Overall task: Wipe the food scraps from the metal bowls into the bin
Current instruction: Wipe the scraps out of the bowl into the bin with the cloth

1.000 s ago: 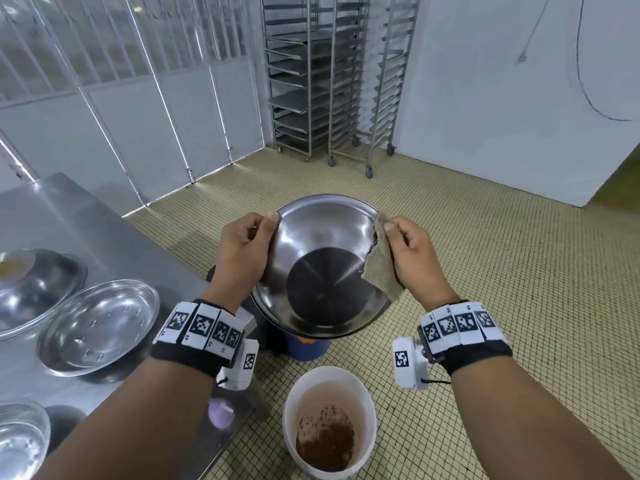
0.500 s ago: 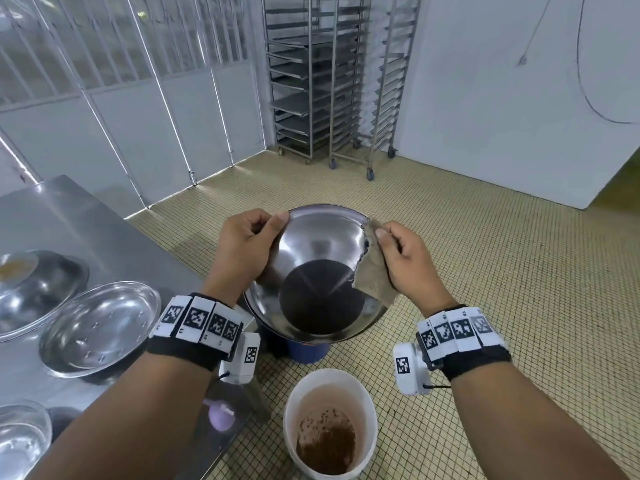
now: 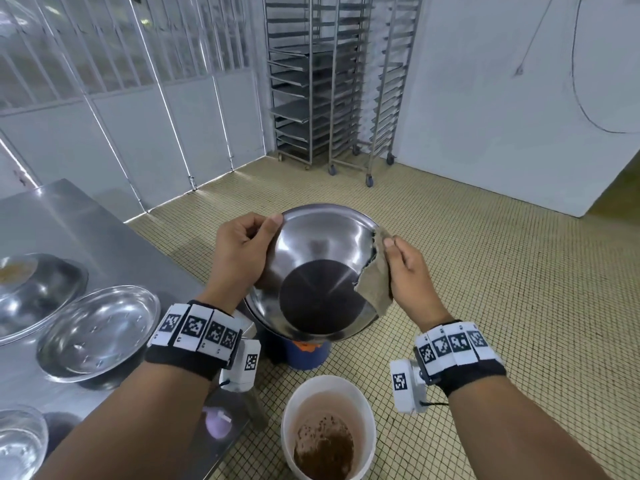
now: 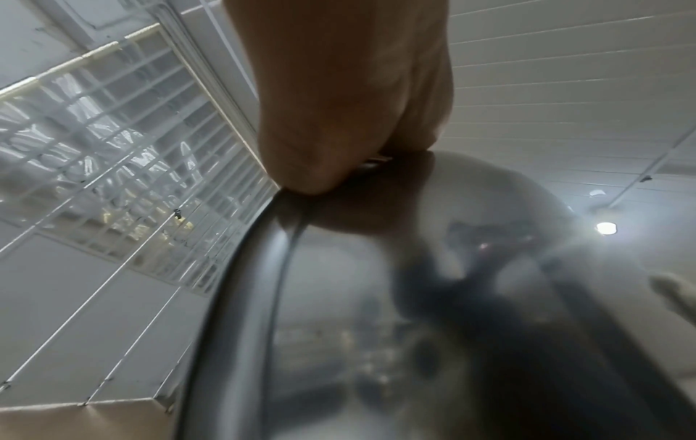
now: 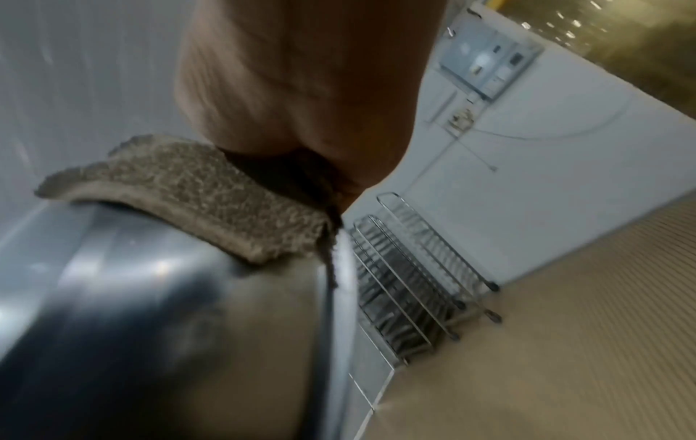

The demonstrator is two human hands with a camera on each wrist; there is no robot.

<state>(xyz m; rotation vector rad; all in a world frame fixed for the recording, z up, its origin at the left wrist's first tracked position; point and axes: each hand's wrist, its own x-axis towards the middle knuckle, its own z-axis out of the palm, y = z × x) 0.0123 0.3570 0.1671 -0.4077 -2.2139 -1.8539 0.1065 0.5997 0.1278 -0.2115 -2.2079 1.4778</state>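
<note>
A shiny metal bowl (image 3: 313, 271) is held tilted toward me in mid-air above the floor, its inside looking clean. My left hand (image 3: 242, 251) grips its left rim, thumb over the edge. My right hand (image 3: 403, 271) pinches a tan cloth (image 3: 375, 282) against the bowl's right rim. The left wrist view shows my left hand (image 4: 339, 119) on the bowl's rim (image 4: 241, 291); the right wrist view shows my right hand (image 5: 301, 83) and the cloth (image 5: 196, 193) draped over the bowl (image 5: 150, 312). Below stands a white bin (image 3: 329, 427) with brown scraps inside.
A steel table (image 3: 79, 230) at left carries several metal bowls, among them a shallow one (image 3: 100, 327) and one with scraps (image 3: 31, 289). A blue container (image 3: 308, 355) sits under the held bowl. Wheeled tray racks (image 3: 332, 81) stand by the far wall on a tiled floor.
The bowl and both hands have drifted slightly lower and nearer to me. My right hand and the cloth stay at the right rim; both grips are unchanged.
</note>
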